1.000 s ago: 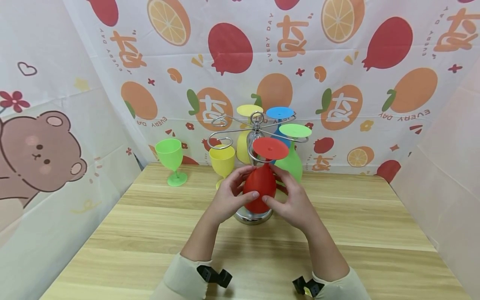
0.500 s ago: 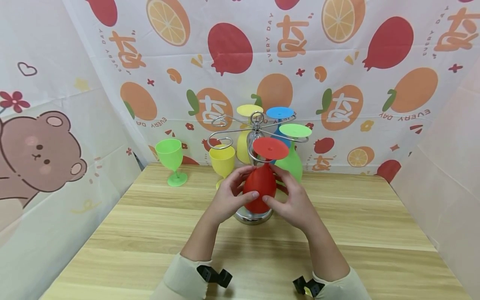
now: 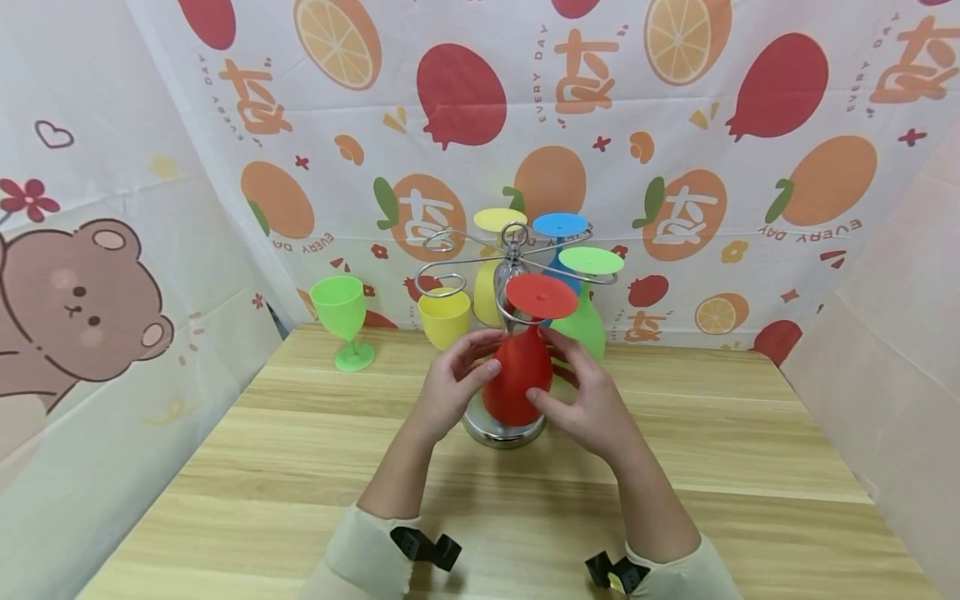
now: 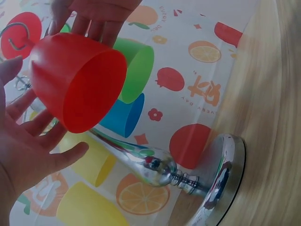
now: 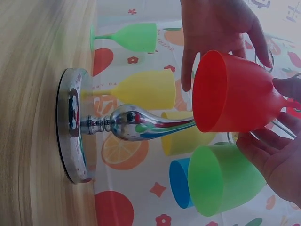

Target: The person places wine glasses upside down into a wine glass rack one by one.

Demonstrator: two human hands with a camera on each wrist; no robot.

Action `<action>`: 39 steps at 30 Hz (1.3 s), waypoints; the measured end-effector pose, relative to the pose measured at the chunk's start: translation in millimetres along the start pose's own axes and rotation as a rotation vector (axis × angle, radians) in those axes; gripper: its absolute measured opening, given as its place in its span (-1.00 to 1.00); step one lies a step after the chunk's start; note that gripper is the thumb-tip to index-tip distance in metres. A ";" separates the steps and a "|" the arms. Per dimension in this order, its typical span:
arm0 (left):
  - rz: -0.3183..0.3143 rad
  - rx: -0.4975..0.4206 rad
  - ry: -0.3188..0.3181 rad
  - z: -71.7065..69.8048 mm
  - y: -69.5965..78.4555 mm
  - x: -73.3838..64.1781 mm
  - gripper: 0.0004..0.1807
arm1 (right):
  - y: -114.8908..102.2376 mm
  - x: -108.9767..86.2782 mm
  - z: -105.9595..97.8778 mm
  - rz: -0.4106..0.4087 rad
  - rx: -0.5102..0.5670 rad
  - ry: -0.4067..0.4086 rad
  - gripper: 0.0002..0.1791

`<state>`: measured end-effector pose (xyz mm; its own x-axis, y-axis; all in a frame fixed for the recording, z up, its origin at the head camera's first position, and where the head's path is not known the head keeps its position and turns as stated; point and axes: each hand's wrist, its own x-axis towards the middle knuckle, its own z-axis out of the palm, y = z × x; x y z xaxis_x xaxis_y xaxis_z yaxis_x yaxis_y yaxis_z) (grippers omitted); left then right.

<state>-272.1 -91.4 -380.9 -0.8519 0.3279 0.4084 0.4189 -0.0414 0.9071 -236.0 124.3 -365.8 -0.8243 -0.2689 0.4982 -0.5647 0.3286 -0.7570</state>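
A red goblet [image 3: 519,379] hangs upside down, its foot in a loop of the metal goblet rack [image 3: 513,258]. My right hand [image 3: 588,400] holds the bowl from the right, thumb in front and fingers round the side, as the right wrist view also shows with the red goblet [image 5: 240,94]. On the other side my left hand [image 3: 447,387] is loosely spread beside the bowl. Its fingers [image 4: 40,123] are near or lightly touching the goblet; exact contact cannot be told. Upside down on the rack too are yellow [image 3: 486,292], blue [image 3: 558,265] and green [image 3: 581,329] goblets.
A green goblet [image 3: 340,308] and a yellow goblet [image 3: 444,317] stand upright on the wooden table [image 3: 300,467] to the left. The rack's round chrome base [image 3: 501,435] rests on the table. A fruit-printed cloth [image 3: 465,100] hangs close behind.
My left thumb has come off the red goblet's front and the left hand has shifted slightly left. The goblet has tilted a little; my right hand stays nearly in place.
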 end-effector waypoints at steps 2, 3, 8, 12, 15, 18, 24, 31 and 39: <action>0.002 -0.012 0.027 -1.2 -0.1 1.5 -0.57 | 0.9 0.0 -1.6 0.004 -0.004 0.005 -0.11; -0.002 -0.013 0.044 -1.9 -0.2 2.1 -0.58 | 0.8 0.0 -2.5 0.006 -0.005 0.008 -0.12; -0.019 -0.041 0.120 -4.0 -2.4 6.3 -0.63 | 0.8 -0.4 -9.4 0.013 -0.010 0.045 -0.20; -0.031 -0.060 0.153 -3.9 -6.1 9.6 -0.65 | 0.1 -2.1 -16.9 0.004 -0.030 0.116 -0.28; -0.045 -0.066 0.173 -3.4 -9.9 11.9 -0.66 | 1.2 -3.1 -22.2 -0.044 -0.043 0.211 -0.38; -0.068 -0.060 0.193 -2.9 -15.0 14.5 -0.65 | 4.9 -2.4 -27.2 -0.119 -0.056 0.339 -0.51; -0.094 -0.058 0.240 -1.4 -24.2 20.1 -0.67 | 16.2 1.7 -34.2 -0.112 -0.083 0.552 -0.61; -0.122 0.057 0.186 -7.7 -36.2 29.5 -0.63 | 28.5 7.7 -33.7 0.118 -0.044 0.492 -0.32; -0.160 0.138 0.032 -16.2 -50.1 35.1 -0.57 | 35.2 9.7 -30.7 0.240 -0.025 0.372 -0.15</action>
<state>-328.1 -93.1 -410.4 -0.9197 0.2895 0.2651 0.3145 0.1396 0.9389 -265.1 161.1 -374.6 -0.8877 0.1603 0.4316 -0.3529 0.3650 -0.8615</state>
